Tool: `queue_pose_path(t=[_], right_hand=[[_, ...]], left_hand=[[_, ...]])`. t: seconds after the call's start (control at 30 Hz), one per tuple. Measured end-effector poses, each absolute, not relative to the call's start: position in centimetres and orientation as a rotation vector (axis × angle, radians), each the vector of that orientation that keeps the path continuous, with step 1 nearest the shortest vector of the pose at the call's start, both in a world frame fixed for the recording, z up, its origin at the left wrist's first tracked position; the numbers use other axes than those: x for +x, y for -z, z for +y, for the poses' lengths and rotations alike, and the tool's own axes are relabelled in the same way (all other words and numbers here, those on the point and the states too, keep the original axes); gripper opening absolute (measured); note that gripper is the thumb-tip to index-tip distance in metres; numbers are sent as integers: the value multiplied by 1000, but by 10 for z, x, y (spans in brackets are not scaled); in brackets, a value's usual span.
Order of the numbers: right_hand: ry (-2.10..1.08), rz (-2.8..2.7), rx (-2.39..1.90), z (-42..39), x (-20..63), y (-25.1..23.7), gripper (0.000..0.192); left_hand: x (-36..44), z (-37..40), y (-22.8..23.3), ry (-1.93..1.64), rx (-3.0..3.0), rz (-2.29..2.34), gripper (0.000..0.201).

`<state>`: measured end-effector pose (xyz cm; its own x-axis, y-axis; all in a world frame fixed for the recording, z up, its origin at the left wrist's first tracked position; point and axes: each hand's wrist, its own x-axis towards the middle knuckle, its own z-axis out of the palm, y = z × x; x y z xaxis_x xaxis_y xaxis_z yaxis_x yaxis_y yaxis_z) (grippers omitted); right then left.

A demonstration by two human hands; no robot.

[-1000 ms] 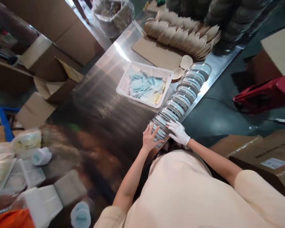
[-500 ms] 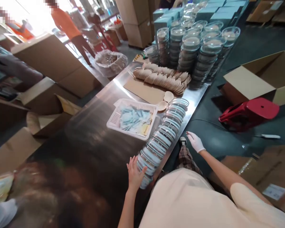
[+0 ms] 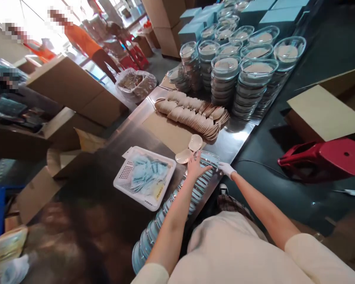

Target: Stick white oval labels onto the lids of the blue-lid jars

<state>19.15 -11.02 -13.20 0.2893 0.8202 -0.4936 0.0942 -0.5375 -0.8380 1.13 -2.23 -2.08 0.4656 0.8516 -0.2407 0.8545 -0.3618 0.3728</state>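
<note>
A long row of lids [image 3: 177,201] lies on its side along the table [image 3: 130,130] edge, running away from the person. The left hand [image 3: 197,165] rests spread on its far end; the gloved right hand [image 3: 225,169] touches that end's rim, grip unclear.

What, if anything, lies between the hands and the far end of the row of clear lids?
Nothing visible. The left hand and the gloved right hand are both already on the far end of the lid row; the two spoons lie just beyond it.
</note>
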Motion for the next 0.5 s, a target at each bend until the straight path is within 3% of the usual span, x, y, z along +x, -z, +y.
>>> queue_pose_path(t=[0.17,0.33,0.5], right_hand=[[-1520,-1187,-1831,-108,188,138,26],[-1304,-1485,-2034,-114,190,133,26],[-1120,-1822,-2136,-128,198,115,28]], left_hand=[[7,-23,29,57,2196,1458,117],[16,-30,26,108,2106,1653,125],[27,-33,26,172,2078,1751,120]])
